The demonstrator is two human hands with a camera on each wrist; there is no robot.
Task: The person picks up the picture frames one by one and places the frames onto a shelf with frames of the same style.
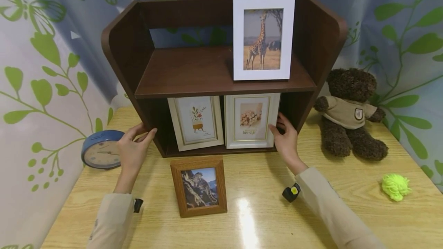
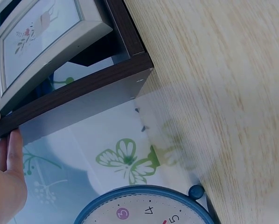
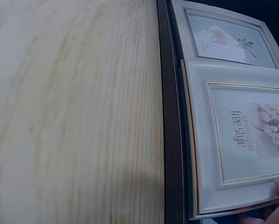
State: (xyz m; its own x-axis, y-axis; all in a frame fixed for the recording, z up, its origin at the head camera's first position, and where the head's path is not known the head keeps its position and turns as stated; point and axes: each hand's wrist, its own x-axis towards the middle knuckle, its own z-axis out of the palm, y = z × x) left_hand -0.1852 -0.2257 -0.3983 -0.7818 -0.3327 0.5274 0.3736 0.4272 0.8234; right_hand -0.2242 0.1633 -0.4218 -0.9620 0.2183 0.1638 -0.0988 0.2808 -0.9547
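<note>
My right hand (image 1: 286, 138) pinches the right edge of a white picture frame (image 1: 230, 124) with a rose print, which stands on the lower level of a dark brown shelf (image 1: 194, 68). Thumb in front, fingers behind: the right wrist view shows this hold on the frame's side. My left hand (image 1: 133, 147) grips the front edge of the shelf's left side panel (image 2: 79, 81), with the thumb on the inner side and fingers outside. Left of the rose print, a cream picture frame (image 1: 219, 126) with a potted-plant print leans at a slight angle in the same compartment.
A white-framed giraffe photo (image 1: 238, 41) stands on the upper level. On the table (image 1: 263, 210) before the shelf is a brown wooden frame (image 1: 176, 187) with a leopard picture. A blue clock (image 1: 100, 155) is left; a teddy bear (image 1: 349, 114) and yellow-green yarn ball (image 1: 395, 186) are right.
</note>
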